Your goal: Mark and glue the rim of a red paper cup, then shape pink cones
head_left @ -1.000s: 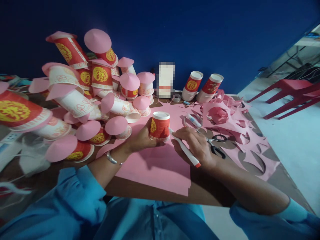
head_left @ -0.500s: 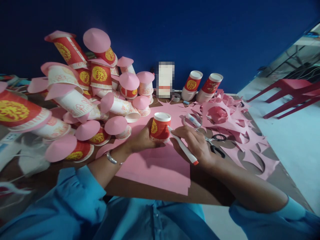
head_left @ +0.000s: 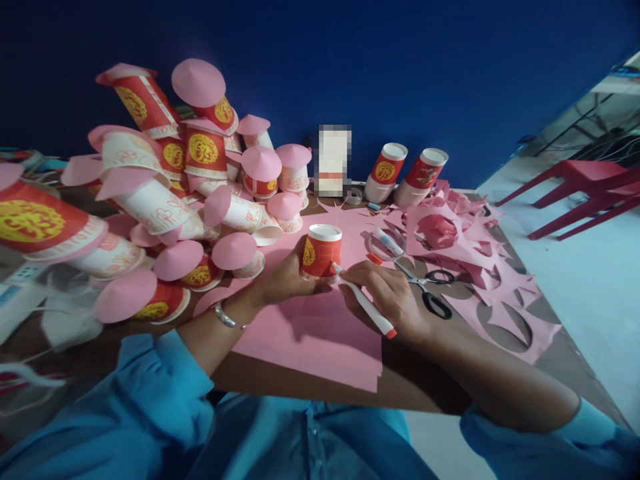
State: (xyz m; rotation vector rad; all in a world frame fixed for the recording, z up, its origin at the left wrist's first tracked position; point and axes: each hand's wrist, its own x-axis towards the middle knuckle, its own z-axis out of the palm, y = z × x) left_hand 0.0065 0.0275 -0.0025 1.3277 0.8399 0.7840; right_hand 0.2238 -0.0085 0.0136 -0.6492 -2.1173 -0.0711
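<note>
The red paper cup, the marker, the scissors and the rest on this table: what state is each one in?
red paper cup: upside down on the pink paper sheet, held by left hand
marker: gripped in right hand, tip at cup base
scissors: lying slightly open, untouched
cup pile: capped with pink cones, tumbled

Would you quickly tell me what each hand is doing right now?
Left hand: closed around the upside-down red paper cup on the pink paper.
Right hand: closed on the white marker, tip at the cup's base.

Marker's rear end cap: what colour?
Red-orange cap on a white marker, held in the right hand; head view.
</note>
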